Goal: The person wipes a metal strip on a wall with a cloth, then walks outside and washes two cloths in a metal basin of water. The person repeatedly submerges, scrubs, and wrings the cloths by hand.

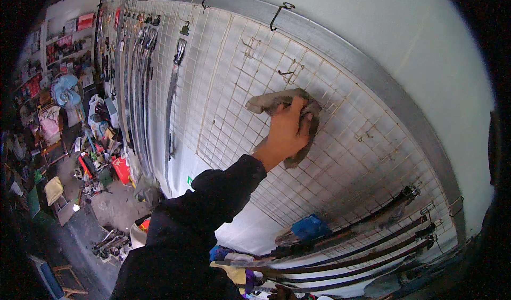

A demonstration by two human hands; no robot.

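Note:
My left hand (287,128), at the end of a black sleeve, is closed on a crumpled grey-brown cloth (269,101). The cloth lies against a white wire grid panel (234,113) on the wall, and its loose ends hang out on both sides of the fingers. Small wire hooks (290,72) stick out of the grid just above the cloth. Low down at the picture's edge is a dark brownish shape (282,292) that may be part of my right hand; its fingers cannot be made out.
Belts (141,76) hang in a row on the grid's left part, and more dark belts (351,265) slant across the lower right beside a blue plastic bag (310,227). A grey metal rail (340,42) borders the grid. Behind, a blue fan (67,90) stands among floor clutter.

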